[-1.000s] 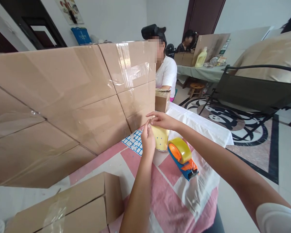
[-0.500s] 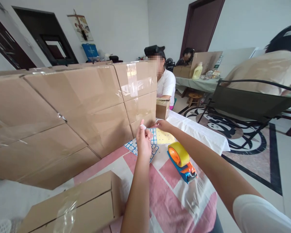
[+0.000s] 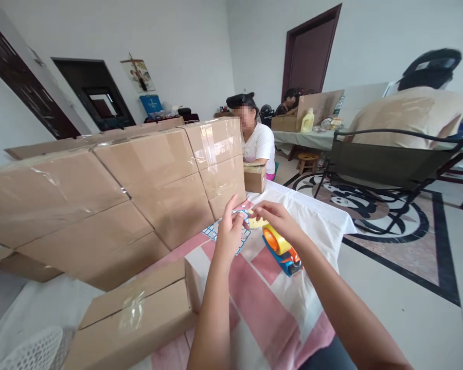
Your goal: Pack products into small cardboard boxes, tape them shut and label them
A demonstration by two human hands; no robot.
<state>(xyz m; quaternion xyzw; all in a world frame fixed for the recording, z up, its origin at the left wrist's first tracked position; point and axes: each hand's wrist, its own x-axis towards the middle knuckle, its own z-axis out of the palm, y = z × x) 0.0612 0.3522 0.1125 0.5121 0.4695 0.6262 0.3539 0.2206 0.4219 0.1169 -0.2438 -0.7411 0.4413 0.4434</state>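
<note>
Over the far part of the cloth-covered table, my left hand (image 3: pixel 230 229) has its forefinger pointing up, with the thumb and other fingers bent inward. Whether something small is between them cannot be made out. My right hand (image 3: pixel 275 218) is close beside it, palm down, its fingertips drawn together near the left thumb; what they hold is too small to name. Beneath the hands lies a sheet with blue-outlined white labels (image 3: pixel 211 231), next to a yellow sheet (image 3: pixel 256 223), partly hidden. Just below my right hand sits a blue-and-orange tape dispenser (image 3: pixel 284 257) with a yellow roll.
Taped cardboard boxes (image 3: pixel 170 190) form a wall on the left. A closed carton (image 3: pixel 139 313) lies in front, by a white perforated basket (image 3: pixel 34 354). A person (image 3: pixel 260 144) sits behind a small box (image 3: pixel 255 177). Another person sits in a dark chair (image 3: pixel 393 164) at right.
My right hand has come back from the far side toward my left hand, its fingers now bent. A small white piece seen at my left thumb earlier is no longer clear. The view has shifted.
</note>
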